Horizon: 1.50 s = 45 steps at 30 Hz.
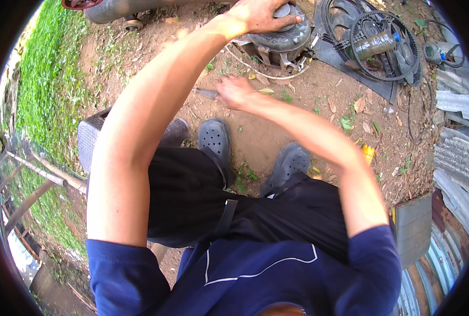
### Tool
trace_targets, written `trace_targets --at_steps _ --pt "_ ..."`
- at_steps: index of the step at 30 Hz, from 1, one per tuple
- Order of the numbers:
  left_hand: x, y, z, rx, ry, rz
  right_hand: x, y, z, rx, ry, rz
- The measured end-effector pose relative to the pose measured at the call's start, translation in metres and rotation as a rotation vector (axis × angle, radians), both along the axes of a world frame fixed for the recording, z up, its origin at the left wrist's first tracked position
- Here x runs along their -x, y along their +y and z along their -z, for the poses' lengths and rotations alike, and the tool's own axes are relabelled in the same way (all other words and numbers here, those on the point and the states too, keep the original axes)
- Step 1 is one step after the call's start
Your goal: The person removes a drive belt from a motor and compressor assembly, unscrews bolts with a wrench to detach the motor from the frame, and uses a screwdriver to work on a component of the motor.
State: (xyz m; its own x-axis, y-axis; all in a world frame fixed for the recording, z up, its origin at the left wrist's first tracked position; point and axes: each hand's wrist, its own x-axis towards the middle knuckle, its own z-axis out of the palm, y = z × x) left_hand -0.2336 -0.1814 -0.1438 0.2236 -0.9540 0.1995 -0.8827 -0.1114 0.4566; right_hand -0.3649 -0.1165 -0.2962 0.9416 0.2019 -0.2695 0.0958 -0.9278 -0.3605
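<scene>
At the top edge my left hand (263,17) is closed over the top of a round, dark metal machine part (281,42). Its thumb lies along a grey disc-shaped cap (282,10), and some fingers are cut off by the frame. The machine part stands on the dirt, with a thin pale cable (245,64) curving around its base. Lower down, my right hand (235,92) is closed on a short grey tool (206,93) that points left, its thin tip showing. The part inside the fist is hidden, so I cannot tell its exact kind.
Right of the machine part lie black fan shrouds (411,58) and a plastic bottle (374,46). A large grey cylinder (124,9) lies at the upper left. Corrugated sheets (458,158) line the right side. My grey clogs (215,139) rest on leaf-strewn dirt.
</scene>
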Motion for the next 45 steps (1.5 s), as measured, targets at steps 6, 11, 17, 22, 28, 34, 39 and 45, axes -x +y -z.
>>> trace_targets --at_steps 6,11,17,22,28,34,39,45 --pt "-0.004 -0.001 -0.002 -0.118 0.031 0.057 -0.025 0.054 0.073 -0.163 0.010 0.197" --pt "-0.010 0.006 0.003 -0.139 -0.020 0.028 0.015 0.027 0.049 -0.258 -0.056 0.105" --pt "0.010 0.003 -0.007 -0.072 -0.049 -0.129 0.104 -0.137 -0.006 0.061 0.766 0.113" --pt "0.021 -0.011 0.015 -0.019 -0.091 -0.270 0.142 -0.210 0.002 0.160 0.530 0.671" --pt "0.009 -0.010 0.012 0.003 -0.181 -0.119 0.122 -0.253 0.002 0.323 0.658 0.589" --pt "0.014 -0.005 0.004 -0.028 -0.175 -0.065 0.125 -0.279 0.017 0.268 0.502 0.877" --pt "0.005 0.035 0.005 0.039 -0.179 -0.010 0.088 -0.254 -0.031 0.203 0.612 0.680" --pt "-0.022 0.082 0.022 0.061 -0.133 0.085 0.045 -0.239 -0.038 -0.442 -0.002 0.904"
